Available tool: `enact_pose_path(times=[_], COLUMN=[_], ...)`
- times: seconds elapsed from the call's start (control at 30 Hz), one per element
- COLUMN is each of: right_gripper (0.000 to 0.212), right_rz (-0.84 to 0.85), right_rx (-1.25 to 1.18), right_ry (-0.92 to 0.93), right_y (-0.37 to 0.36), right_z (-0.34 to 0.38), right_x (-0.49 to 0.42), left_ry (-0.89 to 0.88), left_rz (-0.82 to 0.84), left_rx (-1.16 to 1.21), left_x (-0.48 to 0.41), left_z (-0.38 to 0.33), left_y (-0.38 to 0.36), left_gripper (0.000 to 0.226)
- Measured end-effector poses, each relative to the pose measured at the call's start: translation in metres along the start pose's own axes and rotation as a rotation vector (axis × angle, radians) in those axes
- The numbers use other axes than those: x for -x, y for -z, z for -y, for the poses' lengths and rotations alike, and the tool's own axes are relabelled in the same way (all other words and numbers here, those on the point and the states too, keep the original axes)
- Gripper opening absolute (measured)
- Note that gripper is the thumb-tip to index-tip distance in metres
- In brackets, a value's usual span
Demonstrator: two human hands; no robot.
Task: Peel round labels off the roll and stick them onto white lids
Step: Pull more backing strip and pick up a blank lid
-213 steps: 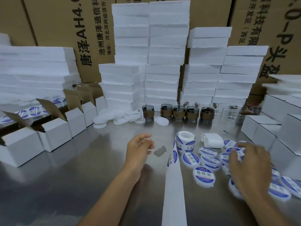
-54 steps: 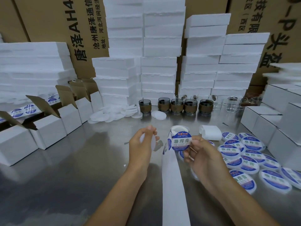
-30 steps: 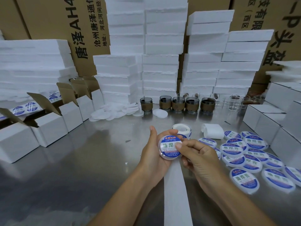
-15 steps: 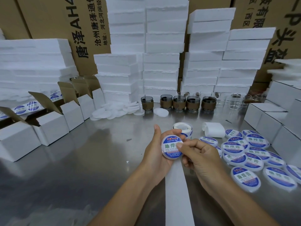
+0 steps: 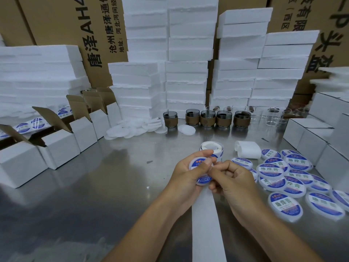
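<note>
My left hand (image 5: 184, 176) grips a white lid (image 5: 199, 163) with a round blue label on it, held above the steel table (image 5: 94, 195). My right hand (image 5: 234, 180) has its fingers curled, and its thumb presses on the label's face. The label roll (image 5: 211, 149) stands just behind my hands. Its bare white backing strip (image 5: 205, 224) runs toward me between my forearms. Several labelled lids (image 5: 285, 206) lie spread on the table to the right. Plain white lids (image 5: 130, 130) sit in a heap at the back left.
Small open white cartons (image 5: 60, 148) line the left side and closed ones (image 5: 313, 142) the right. A row of brown-banded glass jars (image 5: 207, 119) stands before tall stacks of white foam blocks (image 5: 187, 72). A white paper roll (image 5: 247, 149) lies right of the label roll.
The label came off the roll and went onto the lid in my left hand. Over the last half second my right thumb slid further across the label, covering most of it.
</note>
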State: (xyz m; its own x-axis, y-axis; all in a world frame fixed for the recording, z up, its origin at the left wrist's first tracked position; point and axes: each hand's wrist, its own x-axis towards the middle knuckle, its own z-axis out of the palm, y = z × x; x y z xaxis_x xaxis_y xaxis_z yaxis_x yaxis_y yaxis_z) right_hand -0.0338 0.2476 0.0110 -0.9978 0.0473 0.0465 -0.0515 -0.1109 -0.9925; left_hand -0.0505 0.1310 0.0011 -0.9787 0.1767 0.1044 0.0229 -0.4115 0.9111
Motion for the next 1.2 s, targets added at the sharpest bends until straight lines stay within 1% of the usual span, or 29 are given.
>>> enact_pose_path(times=[0.07, 0.17, 0.33, 0.47, 0.57, 0.63, 0.67, 0.7, 0.77, 0.83, 0.9, 1.0, 1.1, 1.2], right_gripper=[0.010, 0.010, 0.015, 0.018, 0.022, 0.028, 0.032, 0.034, 0.032, 0.022, 0.013, 0.013, 0.014, 0.013], right_rz=[-0.011, -0.032, -0.136, -0.130, -0.127, -0.132, -0.139, -0.138, -0.102, -0.022, 0.063, 0.102, 0.057, -0.005], right_rx=[0.005, 0.093, 0.381, 0.657, 0.826, 0.965, 0.980, 0.916, 0.582, 0.239, 0.074, 0.080, 0.130, 0.074], right_ry=[0.009, 0.073, 0.331, 0.441, 0.458, 0.405, 0.376, 0.338, 0.230, 0.080, 0.003, 0.023, 0.093, 0.136], right_y=[0.000, 0.001, -0.003, -0.004, -0.002, 0.001, 0.002, 0.002, 0.001, -0.001, 0.001, 0.004, 0.003, 0.005], right_z=[-0.001, -0.004, -0.010, -0.013, -0.010, -0.005, -0.004, -0.003, -0.002, 0.003, 0.006, 0.006, 0.002, 0.000], right_x=[-0.001, 0.000, 0.000, 0.003, 0.005, 0.006, 0.007, 0.006, 0.004, 0.003, 0.003, 0.003, 0.002, -0.001], left_ry=[0.000, -0.014, -0.021, -0.024, -0.031, -0.045, -0.050, -0.053, -0.049, -0.033, -0.016, -0.007, -0.038, -0.067], left_rz=[-0.002, -0.027, -0.045, -0.036, -0.008, 0.001, 0.000, -0.003, -0.016, -0.027, -0.016, 0.014, 0.019, -0.038], left_rx=[-0.005, -0.058, -0.090, -0.087, -0.061, -0.016, 0.005, 0.025, 0.061, 0.073, 0.081, 0.078, 0.046, -0.047], left_x=[0.000, 0.001, 0.004, 0.005, 0.006, 0.005, 0.004, 0.003, 0.001, 0.001, 0.001, 0.001, 0.001, 0.000], left_z=[0.000, 0.001, -0.001, -0.001, -0.001, -0.001, -0.001, -0.001, 0.000, -0.001, -0.001, -0.002, -0.001, 0.001], left_y=[-0.001, -0.001, -0.004, -0.006, -0.007, -0.007, -0.007, -0.006, -0.005, -0.004, -0.003, -0.002, -0.003, -0.002], left_gripper=[0.020, 0.020, 0.024, 0.023, 0.022, 0.022, 0.022, 0.024, 0.026, 0.027, 0.028, 0.028, 0.029, 0.030])
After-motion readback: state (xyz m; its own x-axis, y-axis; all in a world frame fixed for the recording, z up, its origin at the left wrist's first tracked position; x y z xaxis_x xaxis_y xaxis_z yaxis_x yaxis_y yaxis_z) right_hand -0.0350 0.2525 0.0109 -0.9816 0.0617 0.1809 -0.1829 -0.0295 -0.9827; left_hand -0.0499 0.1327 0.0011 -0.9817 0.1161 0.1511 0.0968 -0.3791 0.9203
